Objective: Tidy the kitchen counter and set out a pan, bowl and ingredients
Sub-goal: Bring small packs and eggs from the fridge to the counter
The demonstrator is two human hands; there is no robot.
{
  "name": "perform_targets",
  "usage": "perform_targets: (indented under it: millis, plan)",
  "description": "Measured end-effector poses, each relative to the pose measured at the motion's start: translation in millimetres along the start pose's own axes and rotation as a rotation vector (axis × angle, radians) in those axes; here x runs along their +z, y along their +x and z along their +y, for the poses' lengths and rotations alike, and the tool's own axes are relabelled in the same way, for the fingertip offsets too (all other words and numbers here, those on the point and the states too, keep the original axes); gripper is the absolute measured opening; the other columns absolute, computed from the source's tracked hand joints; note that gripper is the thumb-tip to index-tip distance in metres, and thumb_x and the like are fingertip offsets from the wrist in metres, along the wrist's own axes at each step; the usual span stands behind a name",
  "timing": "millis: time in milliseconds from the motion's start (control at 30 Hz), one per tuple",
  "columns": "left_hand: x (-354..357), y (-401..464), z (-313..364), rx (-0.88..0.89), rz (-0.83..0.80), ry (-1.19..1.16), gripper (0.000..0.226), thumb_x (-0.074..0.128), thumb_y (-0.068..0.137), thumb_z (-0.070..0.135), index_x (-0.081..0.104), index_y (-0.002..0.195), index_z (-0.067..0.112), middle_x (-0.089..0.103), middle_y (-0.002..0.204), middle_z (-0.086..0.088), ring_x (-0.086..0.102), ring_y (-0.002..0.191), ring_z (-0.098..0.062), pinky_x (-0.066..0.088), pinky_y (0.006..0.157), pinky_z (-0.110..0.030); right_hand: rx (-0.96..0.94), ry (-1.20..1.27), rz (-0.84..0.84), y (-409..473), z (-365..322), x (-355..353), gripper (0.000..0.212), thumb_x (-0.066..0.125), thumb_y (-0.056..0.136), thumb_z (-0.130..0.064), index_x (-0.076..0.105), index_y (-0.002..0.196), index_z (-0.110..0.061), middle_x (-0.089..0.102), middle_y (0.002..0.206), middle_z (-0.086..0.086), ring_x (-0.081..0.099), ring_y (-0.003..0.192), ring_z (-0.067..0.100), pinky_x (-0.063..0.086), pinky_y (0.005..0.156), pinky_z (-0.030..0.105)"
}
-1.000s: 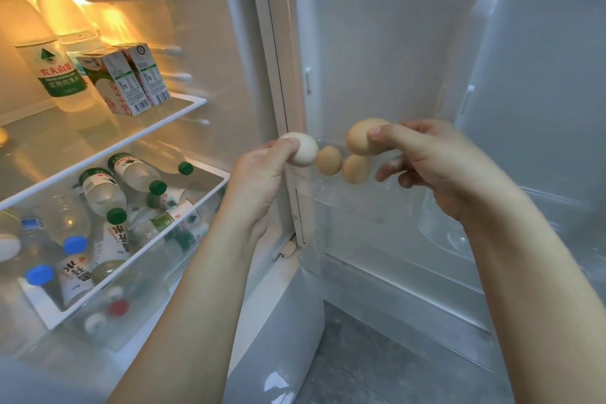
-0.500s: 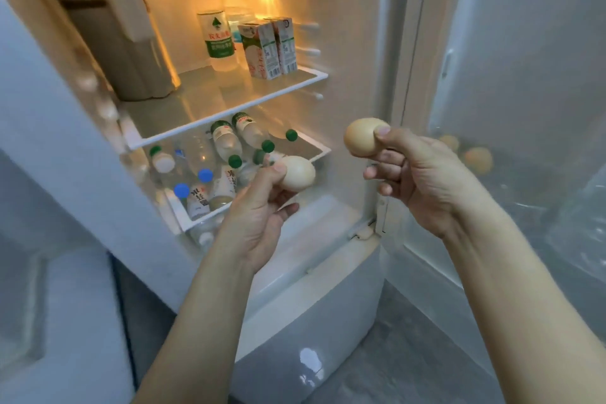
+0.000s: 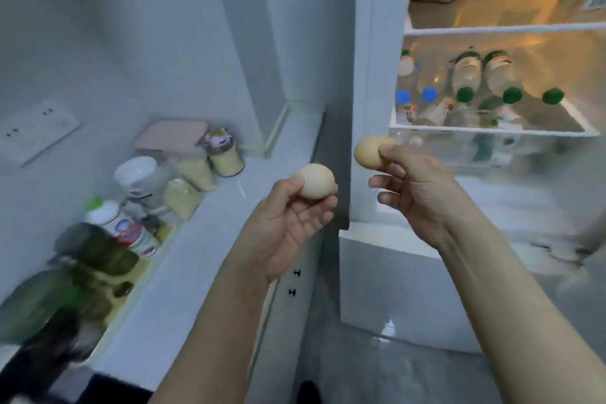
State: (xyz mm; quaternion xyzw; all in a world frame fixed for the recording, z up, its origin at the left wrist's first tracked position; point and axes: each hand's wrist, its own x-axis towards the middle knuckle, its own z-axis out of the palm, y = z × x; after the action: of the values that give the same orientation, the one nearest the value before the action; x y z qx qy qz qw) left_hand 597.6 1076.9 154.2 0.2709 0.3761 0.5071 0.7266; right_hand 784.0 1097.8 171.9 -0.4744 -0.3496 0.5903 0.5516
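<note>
left hand (image 3: 288, 223) holds pale egg (image 3: 317, 180), right hand (image 3: 416, 193) brown egg (image 3: 369, 154).

Place: a home kitchen.
Showing it: an open fridge (image 3: 492, 82) holding bottles (image 3: 465, 72); jars (image 3: 223, 154) crowding the white worktop (image 3: 203, 239).

Both eggs have left the fridge door; the view has swung left onto the counter (image 3: 210, 239).

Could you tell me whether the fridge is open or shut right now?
Open: the fridge interior is lit, and its shelf and bottles are in plain view.
</note>
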Motion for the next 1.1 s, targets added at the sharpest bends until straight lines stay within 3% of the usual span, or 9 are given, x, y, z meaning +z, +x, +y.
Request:
perform_targets:
  millis: [267, 367, 533, 633, 933, 1100]
  plan:
    - [-110.2, -137.6, 8.2, 0.246, 0.433, -0.219, 0.035, 0.056, 0.089, 0.015, 0.057, 0.118, -0.006, 0.069, 0.102, -0.025, 0.072, 0.083, -0.025, 0.06, 0.072, -0.032, 0.195, -0.1, -0.491, -52.1, 64.2, 136.9, 0.014, 0.058, 0.092, -0.022, 0.064, 0.1, -0.013, 0.067, 0.07, -0.008, 0.063, 0.066, 0.013, 0.047, 0.053, 0.022]
    - [-139.4, -191.7, 9.8, 0.335, 0.534, -0.262, 0.048, 0.062, 0.077, 0.017, 0.057, 0.119, -0.005, 0.069, 0.104, -0.025, 0.072, 0.084, -0.025, 0.06, 0.072, -0.031, 0.263, -0.118, -0.629, -84.7, 86.5, 184.7, 0.013, 0.057, 0.093, -0.02, 0.063, 0.1, -0.011, 0.068, 0.081, 0.0, 0.063, 0.065, 0.015, 0.049, 0.055, 0.023]
    - [-177.8, -283.5, 4.9, 0.445, 0.694, -0.34, 0.043, 0.062, 0.078, 0.017, 0.06, 0.116, -0.004, 0.069, 0.103, -0.023, 0.072, 0.08, -0.024, 0.06, 0.071, -0.031, 0.362, -0.12, -0.823, -153.0, 122.6, 248.0, 0.015, 0.056, 0.093, -0.018, 0.063, 0.102, -0.008, 0.066, 0.082, 0.004, 0.063, 0.066, 0.016, 0.054, 0.061, 0.025]
    - [-195.4, -334.9, 0.3, 0.47, 0.763, -0.372, 0.034, 0.057, 0.089, 0.014, 0.058, 0.118, -0.004, 0.069, 0.103, -0.023, 0.072, 0.08, -0.024, 0.061, 0.071, -0.032, 0.415, -0.107, -0.903, -195.3, 138.1, 274.7, 0.016, 0.056, 0.094, -0.018, 0.063, 0.101, -0.005, 0.068, 0.079, 0.005, 0.064, 0.065, 0.015, 0.056, 0.064, 0.025]
    - [-232.9, -496.9, -27.5, 0.609, 0.911, -0.418, 0.057, 0.063, 0.077, 0.02, 0.052, 0.126, -0.007, 0.07, 0.105, -0.024, 0.072, 0.087, -0.026, 0.06, 0.078, -0.034, 0.535, -0.098, -1.065, -338.7, 186.7, 333.6, 0.015, 0.055, 0.094, -0.017, 0.063, 0.096, -0.005, 0.068, 0.08, 0.01, 0.065, 0.065, 0.014, 0.057, 0.062, 0.023]
    - [-240.4, -572.0, -49.5, 0.644, 0.987, -0.423, 0.046, 0.062, 0.078, 0.02, 0.056, 0.118, -0.003, 0.069, 0.109, -0.024, 0.072, 0.088, -0.025, 0.059, 0.085, -0.036, 0.586, -0.112, -1.144, -405.5, 208.8, 349.4, 0.018, 0.059, 0.093, -0.019, 0.066, 0.099, -0.004, 0.07, 0.084, 0.011, 0.066, 0.07, 0.016, 0.057, 0.064, 0.025]
